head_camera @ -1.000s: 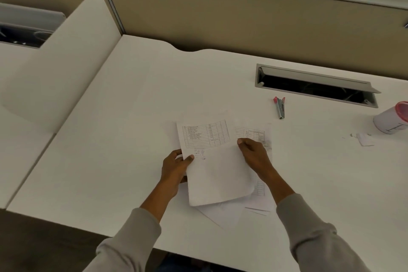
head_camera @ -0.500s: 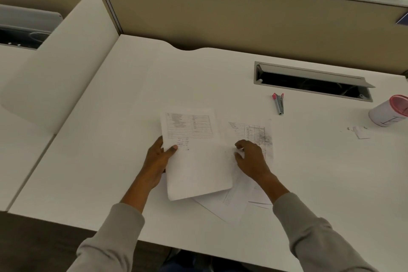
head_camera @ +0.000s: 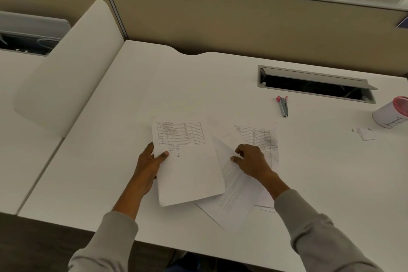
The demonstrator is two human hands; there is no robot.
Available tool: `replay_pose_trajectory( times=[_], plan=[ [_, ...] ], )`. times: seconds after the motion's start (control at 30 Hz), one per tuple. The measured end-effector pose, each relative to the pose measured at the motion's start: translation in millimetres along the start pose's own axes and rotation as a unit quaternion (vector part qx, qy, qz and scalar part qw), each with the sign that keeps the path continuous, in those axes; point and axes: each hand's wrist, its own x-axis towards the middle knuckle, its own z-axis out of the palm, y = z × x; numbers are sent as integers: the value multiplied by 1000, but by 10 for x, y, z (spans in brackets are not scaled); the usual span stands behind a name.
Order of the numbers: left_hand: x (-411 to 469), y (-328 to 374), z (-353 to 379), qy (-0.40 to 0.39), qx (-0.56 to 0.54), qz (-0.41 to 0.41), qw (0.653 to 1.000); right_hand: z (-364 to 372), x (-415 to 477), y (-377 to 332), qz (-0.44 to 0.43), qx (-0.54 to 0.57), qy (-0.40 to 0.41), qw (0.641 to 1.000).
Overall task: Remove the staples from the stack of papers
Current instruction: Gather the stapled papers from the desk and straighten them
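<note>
White paper spreads across the desk [head_camera: 106,161]. At left we see the left hand [head_camera: 148,165] gripping a printed sheet [head_camera: 189,172] by its left edge, thumb on top and fingers curled beneath. The sheet's long axis runs away from the person and leans slightly left, with its printed table at the far end. Just right, the right hand [head_camera: 254,161] pinches, with bent fingers, the edge of the loose sheets [head_camera: 234,201] fanned on the desk, partly under the held one. Farther right lie a red-and-grey staple tool [head_camera: 282,107], red end away, an open cable recess [head_camera: 315,86], dark inside, and a pink-rimmed cup [head_camera: 389,115] tipped sideways, whose contents we cannot tell.
</note>
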Motion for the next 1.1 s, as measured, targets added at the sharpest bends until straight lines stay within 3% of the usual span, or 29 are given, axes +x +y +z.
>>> replay_pose_trajectory(
  times=[0.13,0.33,0.53,0.7,0.9,1.1],
  plan=[
    [38,11,-15,-16,-2,16,1000,-283,-88,-29,-44,74,56,995],
    [72,22,98,-32,-27,32,999,-1044,-261,-98,-67,44,170,982],
    [137,-57,284,-37,-44,15,998,-1751,-547,-260,-106,19,303,947],
    [202,-137,423,-36,-41,8,998,-2125,-791,-485,-142,77,381,911],
    [203,-210,527,-5,-8,-12,1000,-1995,-683,-504,-103,193,350,911],
    [176,-273,551,11,46,-39,998,-987,-245,-296,12,269,231,935]
  ],
)
